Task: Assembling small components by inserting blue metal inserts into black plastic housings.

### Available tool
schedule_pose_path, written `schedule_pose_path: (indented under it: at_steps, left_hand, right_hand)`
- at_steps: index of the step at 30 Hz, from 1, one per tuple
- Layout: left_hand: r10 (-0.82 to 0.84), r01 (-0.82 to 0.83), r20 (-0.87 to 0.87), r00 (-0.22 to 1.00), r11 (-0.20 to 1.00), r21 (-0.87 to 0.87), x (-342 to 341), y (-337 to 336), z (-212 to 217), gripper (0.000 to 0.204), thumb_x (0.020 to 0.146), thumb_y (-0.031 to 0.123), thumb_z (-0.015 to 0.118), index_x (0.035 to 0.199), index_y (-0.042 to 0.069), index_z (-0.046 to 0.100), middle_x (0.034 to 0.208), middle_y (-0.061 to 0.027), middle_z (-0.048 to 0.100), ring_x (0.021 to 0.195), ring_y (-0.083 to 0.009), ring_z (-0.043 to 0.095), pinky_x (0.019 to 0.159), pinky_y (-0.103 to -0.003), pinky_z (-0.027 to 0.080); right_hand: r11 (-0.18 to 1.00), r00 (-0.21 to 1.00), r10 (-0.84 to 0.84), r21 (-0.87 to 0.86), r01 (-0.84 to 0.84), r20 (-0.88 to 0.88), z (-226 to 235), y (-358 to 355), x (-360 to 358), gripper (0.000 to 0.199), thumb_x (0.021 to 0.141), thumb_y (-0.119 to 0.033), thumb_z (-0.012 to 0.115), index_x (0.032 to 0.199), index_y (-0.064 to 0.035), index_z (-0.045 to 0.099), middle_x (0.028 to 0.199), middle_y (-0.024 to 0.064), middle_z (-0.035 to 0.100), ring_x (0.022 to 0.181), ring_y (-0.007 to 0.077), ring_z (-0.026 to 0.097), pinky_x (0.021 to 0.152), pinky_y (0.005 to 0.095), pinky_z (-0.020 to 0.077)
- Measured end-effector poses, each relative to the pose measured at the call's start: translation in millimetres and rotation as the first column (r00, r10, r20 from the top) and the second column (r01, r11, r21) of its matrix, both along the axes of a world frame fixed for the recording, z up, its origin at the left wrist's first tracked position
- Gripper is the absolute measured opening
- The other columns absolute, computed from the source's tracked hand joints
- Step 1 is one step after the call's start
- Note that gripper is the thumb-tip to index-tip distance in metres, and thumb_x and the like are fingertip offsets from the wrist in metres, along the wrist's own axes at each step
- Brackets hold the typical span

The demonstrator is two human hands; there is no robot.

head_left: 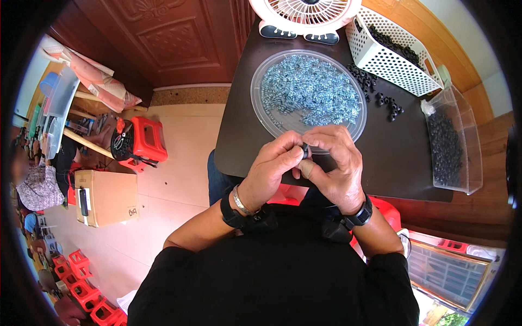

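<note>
Partly hidden: dark piece (306,154) between left hand (272,164), right hand (343,164).

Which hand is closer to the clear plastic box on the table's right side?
Right. The right hand is to the left of the clear plastic box, with table between them; the left hand is farther left, beyond the right hand.
</note>
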State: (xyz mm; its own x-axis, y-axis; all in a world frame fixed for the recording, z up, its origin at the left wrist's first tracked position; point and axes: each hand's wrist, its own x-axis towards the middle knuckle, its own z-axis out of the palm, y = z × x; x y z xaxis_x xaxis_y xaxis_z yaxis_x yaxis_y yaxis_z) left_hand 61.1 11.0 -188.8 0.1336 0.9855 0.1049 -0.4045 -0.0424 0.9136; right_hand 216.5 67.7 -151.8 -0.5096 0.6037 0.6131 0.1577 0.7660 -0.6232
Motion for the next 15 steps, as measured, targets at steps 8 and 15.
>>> schedule_pose_path:
  at_steps: [8,15]
  left_hand:
    - [-0.025,0.029,0.154,0.988,0.999,-0.021,-0.8,-1.8,-1.1,0.031,0.098,0.032,0.048,0.104,0.002,0.052,0.086,-0.0079,0.057,0.073,-0.0147,0.056,0.069,-0.027,0.045]
    - [-0.086,0.087,0.147,0.985,0.996,-0.002,-1.9,-0.1,-2.4,0.03,0.097,0.032,0.05,0.097,0.002,0.051,0.081,-0.0087,0.057,0.071,-0.0164,0.056,0.068,-0.028,0.046]
  right_hand:
    - [0.982,0.988,0.153,-0.11,-0.155,-0.032,2.9,9.0,7.7,0.024,0.08,0.001,0.066,0.103,-0.0058,0.065,0.103,0.011,0.064,0.092,0.0256,0.061,0.084,0.0354,0.0458]
    - [0.85,0.961,0.246,-0.45,-0.276,-0.126,2.2,16.2,12.7,0.018,0.087,0.005,0.059,0.102,-0.0033,0.063,0.107,0.0091,0.06,0.099,0.0189,0.059,0.086,0.0307,0.0474]
